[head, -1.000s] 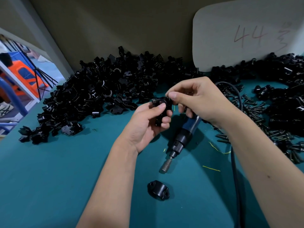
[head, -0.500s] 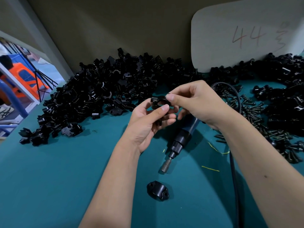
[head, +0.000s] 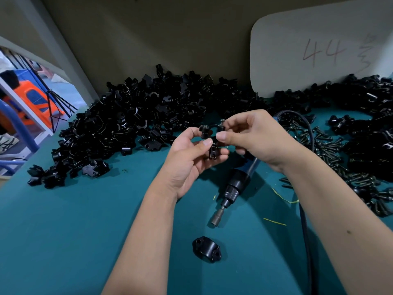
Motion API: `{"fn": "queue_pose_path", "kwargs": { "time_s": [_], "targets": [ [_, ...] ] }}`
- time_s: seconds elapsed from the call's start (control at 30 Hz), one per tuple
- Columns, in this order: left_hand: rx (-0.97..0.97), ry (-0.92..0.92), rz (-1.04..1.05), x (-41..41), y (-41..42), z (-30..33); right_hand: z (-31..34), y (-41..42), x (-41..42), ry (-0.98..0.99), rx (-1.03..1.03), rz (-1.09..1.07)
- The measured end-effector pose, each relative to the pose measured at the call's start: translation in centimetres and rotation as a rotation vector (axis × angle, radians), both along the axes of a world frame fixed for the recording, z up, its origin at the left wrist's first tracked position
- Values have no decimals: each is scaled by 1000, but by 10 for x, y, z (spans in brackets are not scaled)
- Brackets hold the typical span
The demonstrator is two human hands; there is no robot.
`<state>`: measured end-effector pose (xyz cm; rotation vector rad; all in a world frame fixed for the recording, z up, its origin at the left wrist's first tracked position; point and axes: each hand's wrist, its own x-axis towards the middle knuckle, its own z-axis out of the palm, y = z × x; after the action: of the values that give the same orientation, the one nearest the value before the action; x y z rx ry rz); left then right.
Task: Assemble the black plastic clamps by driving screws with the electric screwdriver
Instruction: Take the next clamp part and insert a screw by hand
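Black clamp raised above teal table, pinched between left hand below and right hand at upper right. Electric screwdriver lying just beneath, loose clamp half nearer. Handwritten "44" on white board behind.

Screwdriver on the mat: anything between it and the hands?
Nothing visible blocks it. The electric screwdriver lies bare on the green mat, under the right hand. Both hands are busy holding the clamp; the left hand grips its lower part.
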<state>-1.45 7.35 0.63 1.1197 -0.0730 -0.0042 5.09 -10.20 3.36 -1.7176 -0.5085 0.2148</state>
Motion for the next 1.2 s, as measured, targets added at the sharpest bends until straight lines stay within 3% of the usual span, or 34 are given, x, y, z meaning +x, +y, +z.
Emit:
{"fn": "queue_pose_path", "kwargs": {
  "time_s": [0.53,0.67,0.83,0.97,1.2],
  "targets": [
    [11,44,25,3,-1,0,-2,2,2,158,149,53],
    [76,93,1,3,0,-3,-2,2,1,15,122,4],
    [-33,121,-25,2,-1,-4,-1,-3,2,-86,113,28],
    [-135,148,-13,1,1,-2,0,-6,4,-97,116,47],
    [-129,167,-20,0,1,0,1,-6,4,-137,136,91]
  ]
}}
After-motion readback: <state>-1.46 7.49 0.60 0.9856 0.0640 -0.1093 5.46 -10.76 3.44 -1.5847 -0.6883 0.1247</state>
